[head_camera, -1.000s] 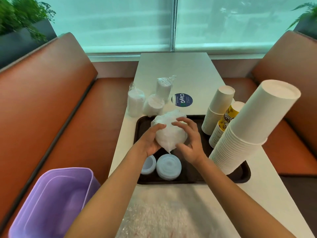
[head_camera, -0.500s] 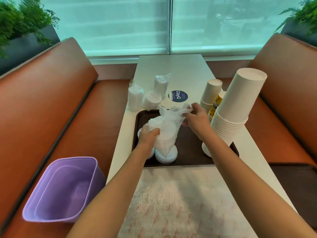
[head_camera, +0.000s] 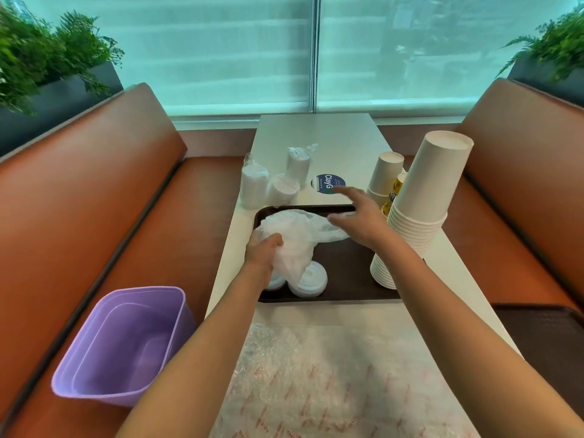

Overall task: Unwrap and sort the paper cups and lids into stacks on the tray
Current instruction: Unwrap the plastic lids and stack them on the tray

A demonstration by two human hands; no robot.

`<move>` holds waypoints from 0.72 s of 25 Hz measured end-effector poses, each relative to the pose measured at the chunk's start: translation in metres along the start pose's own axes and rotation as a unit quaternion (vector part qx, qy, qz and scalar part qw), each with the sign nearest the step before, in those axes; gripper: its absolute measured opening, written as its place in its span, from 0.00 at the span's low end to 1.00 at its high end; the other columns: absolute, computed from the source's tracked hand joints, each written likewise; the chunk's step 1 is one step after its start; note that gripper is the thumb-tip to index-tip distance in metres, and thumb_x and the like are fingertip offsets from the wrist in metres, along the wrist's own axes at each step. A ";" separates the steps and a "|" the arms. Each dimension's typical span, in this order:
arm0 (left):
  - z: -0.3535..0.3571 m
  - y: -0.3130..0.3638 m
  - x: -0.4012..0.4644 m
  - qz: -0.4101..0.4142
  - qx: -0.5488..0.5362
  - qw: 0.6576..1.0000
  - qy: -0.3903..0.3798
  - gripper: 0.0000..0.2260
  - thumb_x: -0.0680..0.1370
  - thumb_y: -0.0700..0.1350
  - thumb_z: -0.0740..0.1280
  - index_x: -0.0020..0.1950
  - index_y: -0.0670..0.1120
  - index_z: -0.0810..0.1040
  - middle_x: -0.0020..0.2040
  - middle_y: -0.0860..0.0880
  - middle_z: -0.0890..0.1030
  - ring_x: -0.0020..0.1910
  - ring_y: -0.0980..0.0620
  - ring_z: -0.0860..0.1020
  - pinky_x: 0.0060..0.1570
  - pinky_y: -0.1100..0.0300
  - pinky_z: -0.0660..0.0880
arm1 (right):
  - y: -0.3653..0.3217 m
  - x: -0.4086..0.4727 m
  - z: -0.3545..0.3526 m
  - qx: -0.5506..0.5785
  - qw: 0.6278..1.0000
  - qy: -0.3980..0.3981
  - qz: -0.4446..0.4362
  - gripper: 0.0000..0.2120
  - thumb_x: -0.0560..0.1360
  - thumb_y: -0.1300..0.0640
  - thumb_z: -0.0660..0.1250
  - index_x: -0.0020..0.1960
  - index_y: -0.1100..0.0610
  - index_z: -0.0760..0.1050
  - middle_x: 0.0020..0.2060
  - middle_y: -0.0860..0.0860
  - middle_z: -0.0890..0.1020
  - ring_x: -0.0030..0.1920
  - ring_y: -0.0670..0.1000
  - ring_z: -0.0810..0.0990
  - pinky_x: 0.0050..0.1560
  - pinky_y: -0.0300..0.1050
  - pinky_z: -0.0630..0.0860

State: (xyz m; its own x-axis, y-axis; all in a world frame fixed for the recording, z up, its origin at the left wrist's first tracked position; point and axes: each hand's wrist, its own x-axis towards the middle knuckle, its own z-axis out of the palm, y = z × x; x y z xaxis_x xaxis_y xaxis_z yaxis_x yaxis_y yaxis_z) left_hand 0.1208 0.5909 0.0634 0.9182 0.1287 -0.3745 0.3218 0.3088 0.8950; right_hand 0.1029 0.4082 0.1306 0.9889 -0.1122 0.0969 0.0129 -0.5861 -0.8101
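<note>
Gripping a crumpled clear plastic bag [head_camera: 292,245] at frame centre, the left hand [head_camera: 262,252] has its fingers curled into the film; fingertips hidden in the folds. Bag contents hard to make out through the plastic. Right hand [head_camera: 358,216] sits above the bag's loose end, fingers spread and relaxed, blurred, so contact with the film can't be confirmed. Under the bag, two white lids [head_camera: 308,279] lie on the brown tray [head_camera: 344,267]; the left one is mostly covered by the left wrist. Tall stack of paper cups [head_camera: 420,210] leans at the tray's right edge, with a shorter cup stack [head_camera: 384,175] behind it. Wrapped lid packs [head_camera: 271,184] stand on the table [head_camera: 319,137] past the tray's far left corner. Purple bin [head_camera: 126,346] lower left on the seat. Bubble wrap [head_camera: 331,384] bottom centre, cut off by the frame.
</note>
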 end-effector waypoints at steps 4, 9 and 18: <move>0.000 0.009 -0.011 0.011 -0.025 0.999 -0.029 0.17 0.73 0.31 0.61 0.58 0.44 0.72 0.48 0.45 0.78 0.44 0.47 0.77 0.41 0.57 0.76 | 0.004 -0.004 0.011 -0.180 0.981 -0.045 -0.053 0.15 0.73 0.60 0.67 0.58 0.52 0.78 0.58 0.51 0.79 0.57 0.54 0.77 0.61 0.54 0.71; -0.011 0.009 -0.031 0.013 0.120 0.963 -0.241 0.27 0.62 0.35 0.62 0.61 0.45 0.73 0.51 0.43 0.78 0.51 0.44 0.77 0.48 0.55 0.75 | 0.004 0.001 0.016 -0.077 0.997 0.030 -0.007 0.06 0.75 0.66 0.60 0.43 0.61 0.76 0.38 0.56 0.78 0.41 0.55 0.74 0.41 0.45 0.69; -0.013 0.014 -0.044 -0.012 0.006 0.975 -0.224 0.23 0.65 0.32 0.63 0.60 0.42 0.73 0.51 0.43 0.79 0.51 0.44 0.77 0.48 0.53 0.77 | 0.018 -0.013 0.018 -0.003 0.989 0.145 0.016 0.16 0.70 0.62 0.71 0.57 0.58 0.74 0.51 0.52 0.72 0.50 0.48 0.70 0.52 0.40 0.70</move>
State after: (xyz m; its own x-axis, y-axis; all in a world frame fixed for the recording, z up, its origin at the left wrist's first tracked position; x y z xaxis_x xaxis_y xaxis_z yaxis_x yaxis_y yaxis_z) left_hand 0.0825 0.6019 0.0895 0.9183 -0.3035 -0.2542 0.3442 0.2949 0.8914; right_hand 0.0933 0.4138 0.1043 0.9052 -0.3556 0.2325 -0.0205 -0.5832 -0.8121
